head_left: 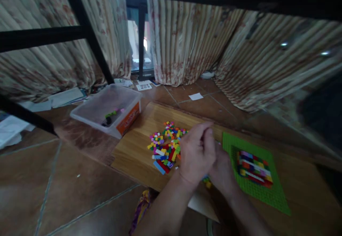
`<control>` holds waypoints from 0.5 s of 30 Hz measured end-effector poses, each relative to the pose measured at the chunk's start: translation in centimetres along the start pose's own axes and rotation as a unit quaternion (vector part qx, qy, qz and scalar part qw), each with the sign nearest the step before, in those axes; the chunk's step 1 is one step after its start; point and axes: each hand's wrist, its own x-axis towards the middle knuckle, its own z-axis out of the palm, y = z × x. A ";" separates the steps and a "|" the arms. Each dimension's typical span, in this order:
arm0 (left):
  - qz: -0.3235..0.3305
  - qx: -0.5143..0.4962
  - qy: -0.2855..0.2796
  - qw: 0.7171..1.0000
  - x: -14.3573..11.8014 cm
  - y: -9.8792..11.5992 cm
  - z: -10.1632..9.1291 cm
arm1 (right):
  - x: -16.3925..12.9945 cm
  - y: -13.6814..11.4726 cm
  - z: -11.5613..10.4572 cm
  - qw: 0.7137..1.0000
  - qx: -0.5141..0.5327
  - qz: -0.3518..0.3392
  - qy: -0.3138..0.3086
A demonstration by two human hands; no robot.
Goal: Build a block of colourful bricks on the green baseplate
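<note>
Here, forearms [171, 201] converging, left hand [196, 153] overlaps right hand [222, 168]; open or gripping, I cannot tell

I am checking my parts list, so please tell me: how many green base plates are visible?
1: the green base plate lies on the wooden table, to the right of the right hand, under the brick build.

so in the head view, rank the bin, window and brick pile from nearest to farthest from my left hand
1. Brick pile: just left of your left hand.
2. Bin: farther left, beyond the pile.
3. Window: in the background, left of centre.
</note>
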 end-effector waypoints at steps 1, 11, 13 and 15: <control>-0.007 0.002 -0.006 1.000 0.1 -0.2 0.1 | -1.5 1.7 -0.3 0.999 0.053 0.005 -0.001; -0.027 0.187 -0.341 0.921 -3.6 -1.1 6.1 | -15.0 15.7 1.0 0.859 0.349 0.374 0.020; -0.015 0.208 -0.368 0.906 -4.4 -0.9 7.1 | -14.7 16.7 1.2 0.868 0.351 0.350 0.029; -0.004 0.226 -0.383 0.896 -5.1 -0.8 7.9 | -13.9 17.2 1.2 0.881 0.359 0.308 0.033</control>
